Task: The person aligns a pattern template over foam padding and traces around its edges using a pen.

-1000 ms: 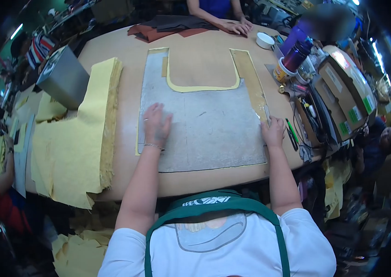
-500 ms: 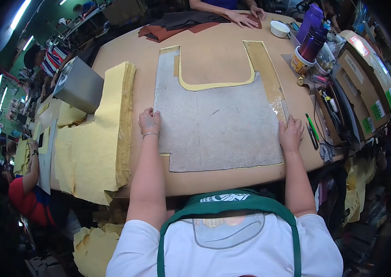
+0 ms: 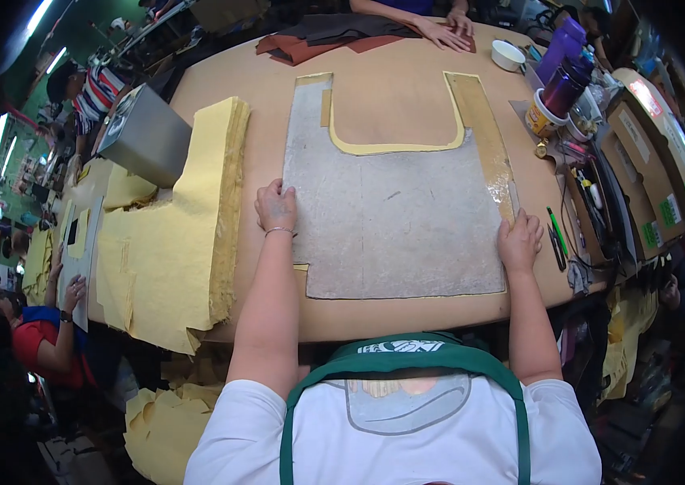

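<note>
A large grey U-shaped template (image 3: 399, 218) lies flat on the table before me, with a tan strip along its right arm. Yellow sheet material (image 3: 397, 149) shows as a thin border beneath it, clearest around the inner curve. At the template's left edge, my left hand (image 3: 278, 208) has its fingers curled on the rim. My right hand (image 3: 520, 242) is closed around the opposite edge, lower on the right side. Both hands' fingertips are partly hidden.
A thick stack of yellow sheets (image 3: 172, 242) and a metal box (image 3: 147, 136) stand left. Rightward are a purple bottle (image 3: 562, 87), a tub (image 3: 545, 115), a green pen (image 3: 556, 218) and cardboard boxes (image 3: 641, 153). Another person's hands (image 3: 449, 32) rest by dark and brown pieces (image 3: 334, 36).
The view has shifted slightly, so the table's things sit a little further right. My hands stay at the template's edges. The person in red at left has moved their arms.
</note>
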Motion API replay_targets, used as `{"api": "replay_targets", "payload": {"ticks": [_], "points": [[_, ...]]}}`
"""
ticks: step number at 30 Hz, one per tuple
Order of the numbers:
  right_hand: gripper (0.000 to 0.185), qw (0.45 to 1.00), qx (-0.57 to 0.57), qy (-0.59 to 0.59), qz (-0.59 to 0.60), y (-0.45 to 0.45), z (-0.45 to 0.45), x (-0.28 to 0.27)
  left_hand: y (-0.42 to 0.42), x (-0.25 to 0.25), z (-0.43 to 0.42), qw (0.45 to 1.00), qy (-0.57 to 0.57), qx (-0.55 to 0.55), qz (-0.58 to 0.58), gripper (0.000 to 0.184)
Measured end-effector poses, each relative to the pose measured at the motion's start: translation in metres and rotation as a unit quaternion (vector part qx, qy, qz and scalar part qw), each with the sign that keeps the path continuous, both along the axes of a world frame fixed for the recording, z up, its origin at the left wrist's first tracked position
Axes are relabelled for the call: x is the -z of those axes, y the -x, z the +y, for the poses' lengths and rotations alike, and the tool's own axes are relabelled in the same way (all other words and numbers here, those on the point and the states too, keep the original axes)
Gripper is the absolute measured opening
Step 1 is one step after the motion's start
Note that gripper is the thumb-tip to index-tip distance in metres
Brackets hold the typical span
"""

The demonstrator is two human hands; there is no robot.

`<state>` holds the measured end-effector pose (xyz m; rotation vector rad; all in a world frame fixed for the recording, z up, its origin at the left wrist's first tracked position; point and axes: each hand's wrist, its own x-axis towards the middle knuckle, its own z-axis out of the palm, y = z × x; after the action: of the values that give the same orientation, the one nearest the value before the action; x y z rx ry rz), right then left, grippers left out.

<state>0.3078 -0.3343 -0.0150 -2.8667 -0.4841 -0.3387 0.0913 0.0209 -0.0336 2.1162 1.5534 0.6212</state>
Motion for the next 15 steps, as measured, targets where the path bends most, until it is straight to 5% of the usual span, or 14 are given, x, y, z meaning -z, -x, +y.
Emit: {"api": "replay_targets", "payload": {"ticks": [15], "points": [[0.046, 0.999, 0.01, 0.043, -0.006, -0.001, 0.001, 0.004, 0.001, -0.012, -0.012, 1.0, -0.002, -0.006, 0.001, 0.031]]}}
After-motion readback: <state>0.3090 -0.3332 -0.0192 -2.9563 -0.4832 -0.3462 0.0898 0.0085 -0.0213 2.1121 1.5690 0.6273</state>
